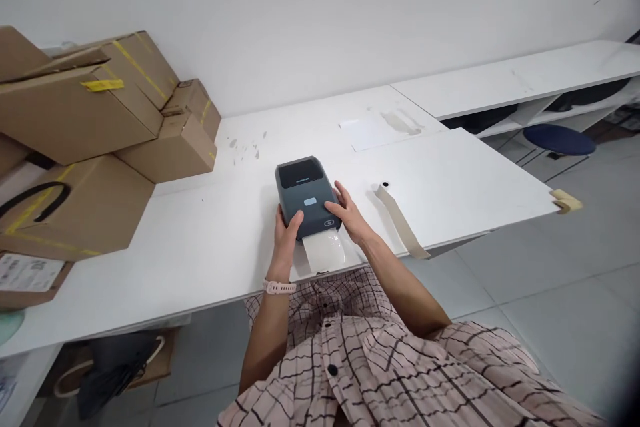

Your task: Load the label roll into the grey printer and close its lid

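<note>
A dark grey label printer [304, 192] sits near the front edge of the white table [200, 240]. A white paper strip [324, 250] comes out of its front slot and lies on the table. My left hand [286, 235], with a pale watch on the wrist, grips the printer's front left corner, thumb on top. My right hand [350, 213] rests on the printer's front right side, with its fingers laid over the top edge.
Several cardboard boxes [95, 147] are stacked at the table's left. A beige backing strip with a small roll core [397, 217] lies right of the printer. A white sheet [367, 132] lies farther back. A blue stool [559, 140] and low shelves stand at right.
</note>
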`<action>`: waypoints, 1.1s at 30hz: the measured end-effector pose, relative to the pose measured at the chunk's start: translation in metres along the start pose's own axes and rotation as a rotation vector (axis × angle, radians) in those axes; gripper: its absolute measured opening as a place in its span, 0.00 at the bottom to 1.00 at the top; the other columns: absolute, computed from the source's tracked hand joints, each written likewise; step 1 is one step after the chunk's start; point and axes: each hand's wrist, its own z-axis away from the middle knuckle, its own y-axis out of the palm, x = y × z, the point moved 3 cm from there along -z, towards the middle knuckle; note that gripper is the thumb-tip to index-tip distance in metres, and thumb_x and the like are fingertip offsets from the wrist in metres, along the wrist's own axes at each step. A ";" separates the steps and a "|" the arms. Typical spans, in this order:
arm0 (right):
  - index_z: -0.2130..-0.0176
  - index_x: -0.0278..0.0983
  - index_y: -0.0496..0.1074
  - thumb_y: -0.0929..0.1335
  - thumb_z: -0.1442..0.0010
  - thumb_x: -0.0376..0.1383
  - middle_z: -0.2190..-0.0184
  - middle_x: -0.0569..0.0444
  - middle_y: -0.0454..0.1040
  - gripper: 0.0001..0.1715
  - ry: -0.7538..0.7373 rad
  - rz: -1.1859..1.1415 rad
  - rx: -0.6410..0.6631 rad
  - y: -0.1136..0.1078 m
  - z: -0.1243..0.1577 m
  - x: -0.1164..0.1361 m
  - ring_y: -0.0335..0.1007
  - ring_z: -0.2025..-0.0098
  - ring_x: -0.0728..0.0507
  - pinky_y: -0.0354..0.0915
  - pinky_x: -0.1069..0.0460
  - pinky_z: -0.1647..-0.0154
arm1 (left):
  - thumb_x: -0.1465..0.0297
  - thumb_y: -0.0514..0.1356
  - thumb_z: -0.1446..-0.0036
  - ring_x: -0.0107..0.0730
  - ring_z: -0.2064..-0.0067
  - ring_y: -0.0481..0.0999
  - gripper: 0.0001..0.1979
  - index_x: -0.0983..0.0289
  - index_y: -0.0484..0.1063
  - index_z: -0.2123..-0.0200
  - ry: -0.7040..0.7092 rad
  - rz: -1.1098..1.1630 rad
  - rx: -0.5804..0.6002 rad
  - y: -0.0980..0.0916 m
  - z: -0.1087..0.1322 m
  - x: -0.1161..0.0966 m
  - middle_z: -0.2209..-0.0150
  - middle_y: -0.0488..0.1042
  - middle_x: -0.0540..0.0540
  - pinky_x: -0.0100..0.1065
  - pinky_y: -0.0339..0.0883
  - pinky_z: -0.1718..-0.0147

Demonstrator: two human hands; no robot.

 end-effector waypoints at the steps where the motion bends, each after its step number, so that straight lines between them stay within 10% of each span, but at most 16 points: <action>1: 0.27 0.45 0.46 0.77 0.49 0.53 0.26 0.46 0.51 0.63 0.054 -0.045 0.026 0.001 0.000 -0.003 0.50 0.27 0.35 0.53 0.37 0.29 | 0.54 0.66 0.43 0.51 0.32 0.64 0.43 0.54 0.54 0.29 0.023 0.010 0.023 0.002 -0.001 0.000 0.31 0.63 0.60 0.46 0.65 0.37; 13: 0.28 0.44 0.52 0.73 0.47 0.58 0.35 0.44 0.67 0.58 -0.064 0.105 -0.017 -0.004 0.001 -0.013 0.67 0.37 0.32 0.65 0.35 0.36 | 0.53 0.68 0.47 0.50 0.36 0.69 0.39 0.59 0.63 0.35 0.133 -0.037 -0.041 -0.004 -0.012 0.016 0.36 0.69 0.62 0.43 0.66 0.39; 17: 0.28 0.43 0.50 0.73 0.47 0.58 0.35 0.44 0.67 0.59 -0.039 0.138 0.017 -0.004 0.000 -0.012 0.66 0.35 0.33 0.64 0.36 0.35 | 0.51 0.68 0.47 0.45 0.38 0.70 0.43 0.57 0.56 0.33 0.031 -0.134 -0.188 -0.009 0.020 0.036 0.32 0.60 0.64 0.39 0.70 0.46; 20: 0.28 0.42 0.50 0.73 0.48 0.58 0.35 0.43 0.67 0.59 -0.036 0.101 0.009 -0.004 -0.001 -0.014 0.67 0.36 0.33 0.64 0.36 0.35 | 0.48 0.66 0.47 0.37 0.54 0.77 0.36 0.61 0.64 0.42 -0.021 -0.226 -0.371 -0.006 0.057 0.053 0.46 0.72 0.62 0.36 0.72 0.60; 26: 0.29 0.39 0.52 0.71 0.45 0.58 0.32 0.43 0.63 0.57 -0.044 0.077 0.002 0.000 0.001 -0.017 0.63 0.33 0.35 0.61 0.39 0.33 | 0.47 0.69 0.55 0.18 0.83 0.55 0.26 0.63 0.65 0.74 -0.319 0.074 0.147 0.025 0.070 0.044 0.81 0.64 0.45 0.27 0.44 0.83; 33: 0.34 0.44 0.61 0.67 0.35 0.45 0.37 0.49 0.71 0.33 -0.616 0.692 -0.055 0.008 0.024 0.037 0.52 0.28 0.35 0.50 0.32 0.29 | 0.43 0.67 0.55 0.20 0.84 0.59 0.28 0.64 0.69 0.75 -0.260 -0.112 0.118 0.011 0.070 0.042 0.80 0.69 0.48 0.27 0.49 0.83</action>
